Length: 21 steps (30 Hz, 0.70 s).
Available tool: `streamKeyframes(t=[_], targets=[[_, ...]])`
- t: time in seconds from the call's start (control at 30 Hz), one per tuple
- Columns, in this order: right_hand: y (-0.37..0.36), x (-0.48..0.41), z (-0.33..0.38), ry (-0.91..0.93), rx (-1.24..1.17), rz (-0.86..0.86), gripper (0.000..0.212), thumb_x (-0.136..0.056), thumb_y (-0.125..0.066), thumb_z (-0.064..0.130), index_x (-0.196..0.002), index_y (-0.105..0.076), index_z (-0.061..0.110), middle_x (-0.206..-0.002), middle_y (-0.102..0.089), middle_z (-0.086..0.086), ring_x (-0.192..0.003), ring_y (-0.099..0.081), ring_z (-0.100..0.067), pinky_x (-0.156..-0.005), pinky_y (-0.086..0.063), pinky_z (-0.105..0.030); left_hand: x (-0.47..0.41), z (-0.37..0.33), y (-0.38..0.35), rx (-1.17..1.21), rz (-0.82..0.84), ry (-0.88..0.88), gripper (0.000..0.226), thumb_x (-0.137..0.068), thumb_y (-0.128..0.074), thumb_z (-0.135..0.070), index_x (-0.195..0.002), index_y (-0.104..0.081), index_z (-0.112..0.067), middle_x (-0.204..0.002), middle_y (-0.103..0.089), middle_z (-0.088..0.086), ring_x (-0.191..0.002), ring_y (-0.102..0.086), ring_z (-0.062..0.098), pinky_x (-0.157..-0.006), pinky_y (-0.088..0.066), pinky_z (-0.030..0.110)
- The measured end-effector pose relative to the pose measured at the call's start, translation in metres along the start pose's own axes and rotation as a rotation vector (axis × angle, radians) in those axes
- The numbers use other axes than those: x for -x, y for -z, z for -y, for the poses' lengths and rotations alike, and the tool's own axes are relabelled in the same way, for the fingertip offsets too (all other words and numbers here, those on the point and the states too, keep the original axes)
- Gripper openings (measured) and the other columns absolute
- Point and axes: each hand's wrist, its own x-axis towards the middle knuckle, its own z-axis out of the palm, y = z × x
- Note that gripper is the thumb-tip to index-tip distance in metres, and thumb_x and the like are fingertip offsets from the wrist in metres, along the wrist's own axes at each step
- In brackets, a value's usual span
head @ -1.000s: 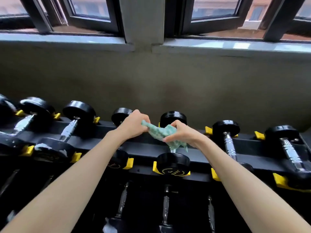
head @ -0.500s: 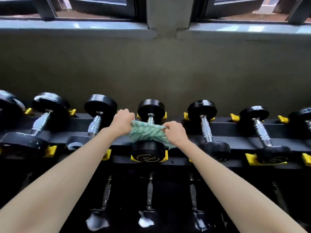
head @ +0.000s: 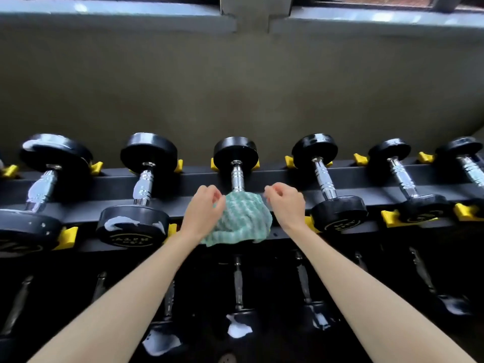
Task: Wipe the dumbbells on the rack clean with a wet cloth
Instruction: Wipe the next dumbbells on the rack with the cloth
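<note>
A green-and-white cloth point(head: 242, 221) is draped over the near head of the middle dumbbell point(head: 237, 155) on the top row of the black rack point(head: 183, 184). Only that dumbbell's chrome handle and far head show. My left hand point(head: 204, 209) sits at the cloth's left edge with curled fingers on the fabric. My right hand point(head: 286, 203) hovers at the cloth's upper right corner, fingers curled; whether it touches the cloth is unclear.
More black dumbbells with chrome handles lie left point(head: 142, 179) and right point(head: 324, 179) in yellow cradles point(head: 390, 218); some heads carry white smears point(head: 117, 222). A lower row of dumbbells point(head: 238, 310) lies beneath. A grey wall point(head: 235, 87) and window sill stand behind.
The cloth, stretched between both hands over the handle before, now lies bunched over the near head. Both hands have shifted to its sides, and the view has tilted down.
</note>
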Motion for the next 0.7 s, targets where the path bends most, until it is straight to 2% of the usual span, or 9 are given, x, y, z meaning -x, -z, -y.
streamKeyframes(t=[0.03,0.1,0.2,0.27,0.37,0.5,0.57,0.63,0.7], targets=[[-0.007,0.002,0.0,0.058,-0.007,0.054,0.022,-0.092,-0.052,0.019,-0.088,-0.072,0.011,-0.085,-0.061,0.002,-0.085,-0.055,-0.01,-0.079,-0.038,-0.018,0.003,0.004,-0.011,-0.026,0.022,-0.068,0.017,-0.095,-0.045,-0.015,-0.091,-0.057,-0.004,-0.091,-0.053,0.007,-0.089,-0.048,0.021,-0.08,-0.034,0.025],[-0.024,0.009,-0.005,0.1,-0.074,0.231,0.025,-0.096,-0.046,0.015,-0.109,-0.067,0.012,-0.107,-0.06,0.002,-0.103,-0.052,-0.008,-0.089,-0.035,-0.01,0.014,0.006,-0.03,-0.003,0.056,-0.135,0.023,-0.099,-0.034,-0.011,-0.093,-0.055,-0.002,-0.093,-0.054,0.009,-0.092,-0.046,0.023,-0.084,-0.034,0.026],[-0.034,0.02,-0.015,-0.003,-0.289,0.269,0.027,-0.101,-0.036,0.019,-0.104,-0.062,0.021,-0.106,-0.056,0.015,-0.117,-0.047,-0.011,-0.101,-0.034,-0.023,0.022,0.0,-0.051,-0.083,-0.186,-0.194,0.03,-0.094,-0.03,-0.009,-0.079,-0.055,-0.003,-0.077,-0.051,0.006,-0.075,-0.049,0.023,-0.071,-0.034,0.027],[-0.033,0.018,-0.026,-0.155,-0.448,0.282,0.026,-0.101,-0.036,0.027,-0.108,-0.061,0.027,-0.111,-0.056,0.017,-0.123,-0.046,-0.011,-0.107,-0.034,-0.029,0.017,-0.007,-0.06,-0.311,-0.224,-0.291,0.028,-0.086,-0.032,-0.013,-0.068,-0.053,-0.007,-0.067,-0.051,0.006,-0.061,-0.05,0.026,-0.063,-0.03,0.03],[-0.023,0.007,-0.045,-0.425,-0.781,0.291,0.028,-0.1,-0.04,0.029,-0.117,-0.061,0.023,-0.106,-0.067,0.003,-0.098,-0.063,-0.013,-0.096,-0.047,-0.032,0.003,-0.021,-0.066,-0.528,-0.251,-0.415,0.027,-0.083,-0.036,-0.021,-0.065,-0.054,-0.011,-0.06,-0.051,0.005,-0.052,-0.048,0.023,-0.053,-0.036,0.033],[-0.019,0.001,-0.061,-0.515,-0.941,0.382,0.037,-0.102,-0.033,0.027,-0.096,-0.066,0.01,-0.078,-0.072,-0.003,-0.069,-0.069,-0.011,-0.066,-0.055,-0.026,-0.005,-0.035,-0.068,-0.755,-0.195,-0.597,0.028,-0.077,-0.036,-0.024,-0.056,-0.052,-0.014,-0.054,-0.05,0.003,-0.045,-0.048,0.022,-0.046,-0.035,0.025],[-0.018,0.001,-0.062,-0.538,-0.96,0.392,0.037,-0.102,-0.035,0.026,-0.09,-0.065,0.008,-0.072,-0.072,-0.003,-0.063,-0.068,-0.011,-0.057,-0.054,-0.024,-0.012,-0.04,-0.072,-0.83,-0.148,-0.653,0.032,-0.075,-0.034,-0.025,-0.052,-0.052,-0.014,-0.051,-0.049,0.002,-0.043,-0.047,0.021,-0.046,-0.033,0.024],[-0.018,-0.001,-0.063,-0.513,-0.923,0.406,0.032,-0.1,-0.041,0.023,-0.088,-0.065,0.008,-0.073,-0.071,-0.003,-0.064,-0.068,-0.011,-0.056,-0.055,-0.023,-0.011,-0.051,-0.069,-0.911,-0.073,-0.702,0.036,-0.078,-0.031,-0.025,-0.057,-0.057,-0.013,-0.055,-0.052,0.002,-0.049,-0.05,0.02,-0.051,-0.033,0.025],[-0.015,-0.002,-0.064,-0.492,-0.927,0.421,0.025,-0.097,-0.047,0.019,-0.086,-0.066,0.008,-0.075,-0.07,-0.004,-0.065,-0.067,-0.012,-0.057,-0.055,-0.024,-0.013,-0.053,-0.075,-0.994,0.041,-0.752,0.034,-0.089,-0.029,-0.022,-0.08,-0.059,-0.008,-0.078,-0.056,0.005,-0.071,-0.054,0.024,-0.063,-0.032,0.031]])
